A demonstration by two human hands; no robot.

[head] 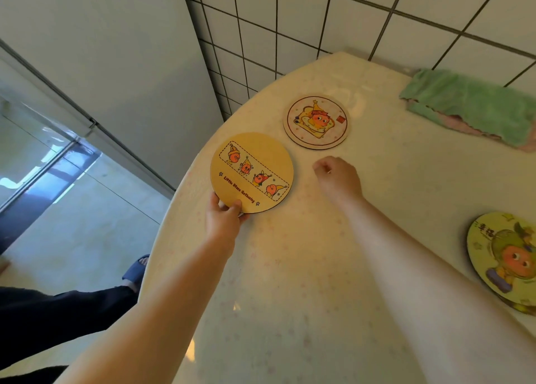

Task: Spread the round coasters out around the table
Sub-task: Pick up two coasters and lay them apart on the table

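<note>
**Orange coaster pinched at the table's left edge**

My left hand (224, 219) grips the near rim of the orange coaster (251, 172), thumb on top and fingers underneath; I cannot tell whether the far side rests on the table (290, 282) or hangs just above it. My right hand (338, 177) hovers just right of that coaster, fingers curled loosely inward and holding nothing. Beyond both hands a pale coaster (316, 122) with a toast cartoon lies flat, apart from the orange one. A yellow-green coaster (503, 257) sits well to the right, cut off by the frame. A green cloth (470, 103) lies by the tiled wall (319, 15).
</note>
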